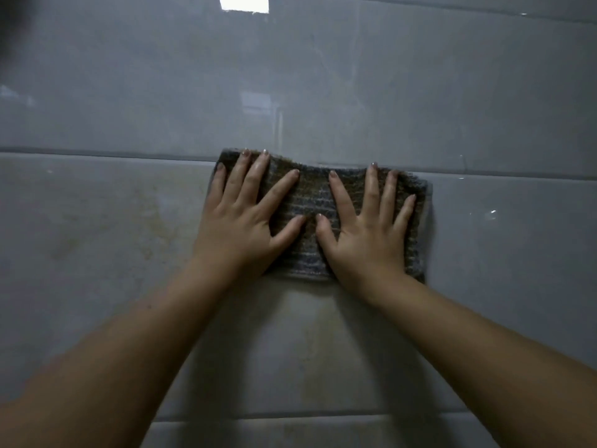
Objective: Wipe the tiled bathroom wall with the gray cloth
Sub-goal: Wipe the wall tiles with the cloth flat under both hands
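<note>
**Left forearm (113, 350) and right forearm (484, 350) reaching up, gray cloth (310, 195) pinned to tiled wall (452, 92)**

Entering from the lower left and lower right corners, bare, converging toward the centre of the frame. At centre, left hand (239, 221) and right hand (368, 234) side by side, palms down on the cloth, thumbs nearly meeting in the middle. Fingers (277, 192) of both hands straight and spread wide, pressing flat, neither curled round the fabric nor pinching it.

Folded into a wide dark rectangle with a ribbed weave, lying against the wall just below a horizontal grout line (97, 152), upper left corner overlapping that line. Right and bottom edges showing past the right hand, a strip visible between the two hands.

Glossy gray tiles all around, faint yellowish staining (151, 227) left of centre and below the cloth. Second grout line (290, 416) near the bottom edge. Bright white reflection (244, 2) at the top edge, left of centre.
</note>
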`<state>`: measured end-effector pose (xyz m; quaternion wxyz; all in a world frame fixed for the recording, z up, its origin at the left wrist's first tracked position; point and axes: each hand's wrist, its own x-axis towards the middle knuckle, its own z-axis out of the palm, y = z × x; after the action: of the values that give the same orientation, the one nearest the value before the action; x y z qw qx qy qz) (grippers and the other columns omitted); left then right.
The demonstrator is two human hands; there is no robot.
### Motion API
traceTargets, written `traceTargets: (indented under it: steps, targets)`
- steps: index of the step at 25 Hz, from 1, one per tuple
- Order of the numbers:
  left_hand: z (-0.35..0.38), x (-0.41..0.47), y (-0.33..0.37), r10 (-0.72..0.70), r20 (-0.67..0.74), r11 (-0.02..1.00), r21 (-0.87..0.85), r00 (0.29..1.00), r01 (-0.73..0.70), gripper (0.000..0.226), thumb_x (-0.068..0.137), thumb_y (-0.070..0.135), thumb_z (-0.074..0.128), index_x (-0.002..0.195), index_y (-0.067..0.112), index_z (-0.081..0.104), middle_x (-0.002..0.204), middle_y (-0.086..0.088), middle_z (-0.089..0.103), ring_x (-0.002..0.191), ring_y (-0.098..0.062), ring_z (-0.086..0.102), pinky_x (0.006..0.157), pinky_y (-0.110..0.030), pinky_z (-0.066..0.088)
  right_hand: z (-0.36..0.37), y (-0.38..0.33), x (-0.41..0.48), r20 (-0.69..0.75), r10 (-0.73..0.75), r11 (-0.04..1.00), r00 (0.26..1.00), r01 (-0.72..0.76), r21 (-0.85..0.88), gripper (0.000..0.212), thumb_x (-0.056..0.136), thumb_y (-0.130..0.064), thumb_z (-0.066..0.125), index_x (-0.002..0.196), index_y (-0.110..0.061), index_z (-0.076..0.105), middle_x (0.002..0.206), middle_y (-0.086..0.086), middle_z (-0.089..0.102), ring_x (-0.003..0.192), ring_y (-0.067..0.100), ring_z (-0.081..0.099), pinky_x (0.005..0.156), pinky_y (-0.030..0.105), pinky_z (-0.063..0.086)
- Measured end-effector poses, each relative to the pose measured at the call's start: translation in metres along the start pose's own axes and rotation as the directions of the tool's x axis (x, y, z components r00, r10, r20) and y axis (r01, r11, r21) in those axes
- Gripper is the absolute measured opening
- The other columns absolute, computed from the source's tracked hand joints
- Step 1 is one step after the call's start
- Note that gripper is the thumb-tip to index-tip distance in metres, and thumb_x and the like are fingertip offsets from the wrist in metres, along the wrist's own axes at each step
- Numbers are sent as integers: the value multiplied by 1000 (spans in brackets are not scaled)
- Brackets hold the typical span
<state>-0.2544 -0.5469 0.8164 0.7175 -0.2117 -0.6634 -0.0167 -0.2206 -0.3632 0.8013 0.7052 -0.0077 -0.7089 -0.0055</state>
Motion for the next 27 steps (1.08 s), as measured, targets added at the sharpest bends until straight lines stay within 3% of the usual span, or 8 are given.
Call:
traceTargets:
  steps: [4, 9, 13, 16, 22, 25, 27]
  targets:
    - [-11, -4, -43, -80, 30, 997, 22, 996, 79, 68, 91, 67, 29, 153, 36, 30, 163, -7, 22, 151, -27, 13, 122, -50, 7, 9, -48, 10, -24, -27, 1000, 999, 27, 9, 64, 88, -54, 29, 149, -34, 33, 159, 19, 18, 146, 43, 9, 113, 66, 3]
    - [-14, -72, -24, -47, 0, 999, 1, 999, 47, 67, 92, 63, 35, 152, 32, 34, 161, -10, 25, 151, -31, 16, 121, -55, 11, 4, -34, -51, 7, -211, 977, 977, 211, 4, 63, 89, -54, 36, 149, -33, 35, 160, 16, 18, 147, 42, 10, 114, 66, 7]
    - [-12, -34, -46, -38, -2, 999, 12, 999, 38, 67, 91, 65, 34, 150, 34, 37, 160, -10, 28, 150, -30, 19, 122, -52, 11, 4, -53, -14, 22, -64, 998, 998, 64, 0, 67, 86, -57, 29, 149, -34, 33, 159, 18, 17, 146, 43, 8, 113, 66, 2]
    - [-15, -4, -77, -95, 19, 995, 32, 995, 95, 67, 91, 66, 32, 151, 37, 34, 161, -7, 25, 150, -28, 17, 122, -51, 9, 7, -86, 21, 83, 1, 1000, 997, 0, -3, 71, 84, -59, 14, 152, -37, 20, 161, 17, 6, 147, 41, -3, 113, 65, -4]
    - [-24, -84, -81, -104, 13, 995, 6, 995, 104, 66, 93, 63, 34, 152, 34, 32, 162, -8, 22, 152, -28, 12, 121, -54, 10, 13, -93, -31, 20, -250, 968, 968, 250, 10, 65, 88, -54, 33, 149, -31, 34, 159, 19, 17, 146, 44, 8, 113, 65, 2]
    - [-24, -78, -98, -53, 20, 998, 30, 998, 52, 66, 92, 63, 35, 151, 33, 35, 161, -10, 25, 151, -30, 16, 121, -55, 12, 9, -106, -18, 53, -185, 983, 981, 185, 3, 69, 86, -57, 29, 150, -32, 31, 159, 20, 14, 146, 45, 5, 113, 65, 0]
    - [-27, -45, -126, -105, 25, 993, 54, 994, 104, 67, 91, 65, 33, 151, 34, 35, 161, -10, 25, 150, -30, 17, 121, -53, 11, 9, -138, 10, 111, -101, 995, 989, 101, 4, 71, 86, -59, 20, 152, -35, 20, 161, 19, 4, 147, 43, -4, 112, 65, -6]
